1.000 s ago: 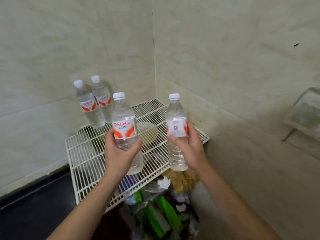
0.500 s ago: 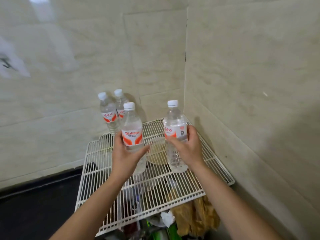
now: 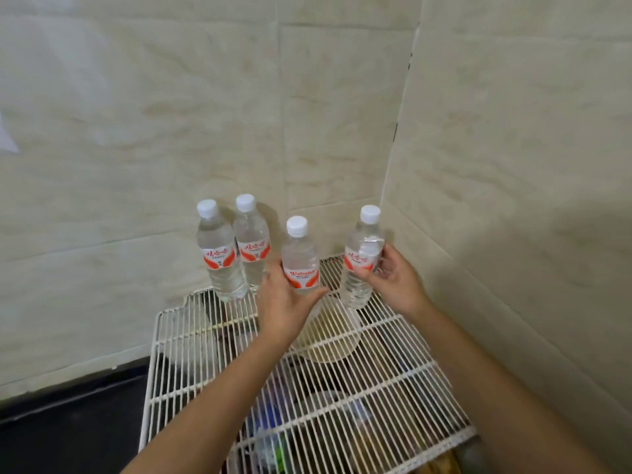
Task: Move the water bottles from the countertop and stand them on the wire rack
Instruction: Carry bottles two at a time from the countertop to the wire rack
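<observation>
A white wire rack fills the tiled corner. Two clear water bottles with white caps and red-and-white labels stand upright at its back left, one beside the other. My left hand grips a third bottle by its lower half, upright, over the back of the rack. My right hand holds a fourth bottle at its label, upright, further right near the side wall. I cannot tell whether either held bottle's base touches the rack.
Beige tiled walls close the corner behind and to the right. A pale round bowl shows under the rack below my hands, with cluttered packets lower down. A dark countertop lies to the left.
Both hands have carried their bottles forward and lower, toward the rack's back beside the two standing bottles. The camera has moved closer to the corner.
</observation>
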